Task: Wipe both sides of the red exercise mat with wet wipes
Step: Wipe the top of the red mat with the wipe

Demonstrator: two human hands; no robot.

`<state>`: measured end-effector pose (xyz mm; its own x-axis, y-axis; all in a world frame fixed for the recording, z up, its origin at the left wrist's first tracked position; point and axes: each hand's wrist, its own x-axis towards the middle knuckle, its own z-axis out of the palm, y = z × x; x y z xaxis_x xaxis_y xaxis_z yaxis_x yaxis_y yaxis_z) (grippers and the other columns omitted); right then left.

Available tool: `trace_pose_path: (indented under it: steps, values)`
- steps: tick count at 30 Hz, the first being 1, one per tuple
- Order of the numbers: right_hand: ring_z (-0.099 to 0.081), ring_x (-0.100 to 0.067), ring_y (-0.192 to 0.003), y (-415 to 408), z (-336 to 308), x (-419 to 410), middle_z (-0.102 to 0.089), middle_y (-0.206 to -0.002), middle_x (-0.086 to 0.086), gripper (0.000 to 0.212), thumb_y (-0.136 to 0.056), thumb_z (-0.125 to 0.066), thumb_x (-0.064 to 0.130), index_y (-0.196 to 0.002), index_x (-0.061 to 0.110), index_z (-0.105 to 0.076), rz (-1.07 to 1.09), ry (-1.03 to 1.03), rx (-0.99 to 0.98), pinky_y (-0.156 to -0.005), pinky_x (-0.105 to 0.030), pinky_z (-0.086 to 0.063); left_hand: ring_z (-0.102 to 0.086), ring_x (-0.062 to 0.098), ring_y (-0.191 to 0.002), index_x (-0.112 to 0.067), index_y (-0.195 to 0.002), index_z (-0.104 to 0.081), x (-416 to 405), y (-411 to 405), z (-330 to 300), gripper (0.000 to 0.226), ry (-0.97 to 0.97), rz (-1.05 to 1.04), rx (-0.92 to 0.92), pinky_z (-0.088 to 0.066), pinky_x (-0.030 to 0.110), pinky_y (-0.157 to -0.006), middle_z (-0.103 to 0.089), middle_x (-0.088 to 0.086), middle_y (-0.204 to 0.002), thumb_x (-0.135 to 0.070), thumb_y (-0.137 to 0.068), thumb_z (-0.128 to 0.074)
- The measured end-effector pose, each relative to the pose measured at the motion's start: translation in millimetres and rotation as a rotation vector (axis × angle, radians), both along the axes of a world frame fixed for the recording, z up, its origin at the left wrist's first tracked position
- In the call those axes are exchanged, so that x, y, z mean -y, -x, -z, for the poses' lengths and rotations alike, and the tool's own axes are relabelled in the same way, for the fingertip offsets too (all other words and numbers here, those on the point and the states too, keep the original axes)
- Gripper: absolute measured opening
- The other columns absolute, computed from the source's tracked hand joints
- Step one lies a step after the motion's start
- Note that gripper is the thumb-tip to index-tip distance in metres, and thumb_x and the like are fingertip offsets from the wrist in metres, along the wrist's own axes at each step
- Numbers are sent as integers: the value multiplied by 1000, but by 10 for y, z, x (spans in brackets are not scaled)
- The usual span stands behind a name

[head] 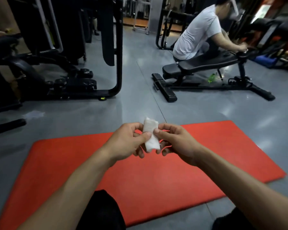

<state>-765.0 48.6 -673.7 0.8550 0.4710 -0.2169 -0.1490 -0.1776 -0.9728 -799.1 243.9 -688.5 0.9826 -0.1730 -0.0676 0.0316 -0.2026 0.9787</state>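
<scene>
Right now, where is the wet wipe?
In the head view, the folded wet wipe is at the centre, pinched between the left hand and the right hand, held up above the red exercise mat's far edge.

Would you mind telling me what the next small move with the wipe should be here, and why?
Probably pull the two hands apart to unfold the wet wipe. It is folded into a narrow wad, pinched between the left hand and the right hand above the red mat, not touching it. The mat lies flat on the floor, so an opened wipe would likely cover more of it per stroke.
</scene>
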Motion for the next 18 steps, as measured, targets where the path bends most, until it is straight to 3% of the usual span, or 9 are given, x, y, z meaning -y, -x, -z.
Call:
trace_pose_path:
  steps: [4, 8, 12, 18]
  values:
    - [-64, -21, -61, -220, 265, 449, -68, -86, -15, 9, -101, -61, 20, -106, 12, -63, 76, -76, -43, -54, -27, -48, -60, 21, -51, -13, -105, -58, 540, -345, 32, 4, -5, -34, -38, -43, 29, -54, -74, 9, -70, -16, -103, -60]
    - [-64, -20, -64, -434, 549, 854, -70, -87, -15, 25, -100, -61, 14, -123, 5, -61, 102, -90, -80, -54, -26, -51, -60, 20, -50, -17, -99, -58, 1041, -569, 334, 9, 14, -45, -24, -44, 28, -53, -72, 7, -65, -9, -102, -57]
    - [-64, -15, -64, -702, 832, 1037, -72, -80, -7, 19, -98, -64, 12, -116, 5, -65, 148, 70, -32, -54, -27, -51, -59, 17, -46, -21, -99, -58, 1356, -712, 781, 18, 80, -95, -41, -47, 29, -54, -72, 3, -64, -4, -102, -55]
    - [-54, -14, -49, -990, 862, 1093, -65, -69, -8, 8, -99, -60, 8, -101, 15, -61, 263, -39, -122, -45, -24, -47, -57, 18, -54, -20, -110, -60, 1487, -1072, 954, 22, 388, -105, -163, -49, 28, -57, -71, 5, -73, -1, -102, -52]
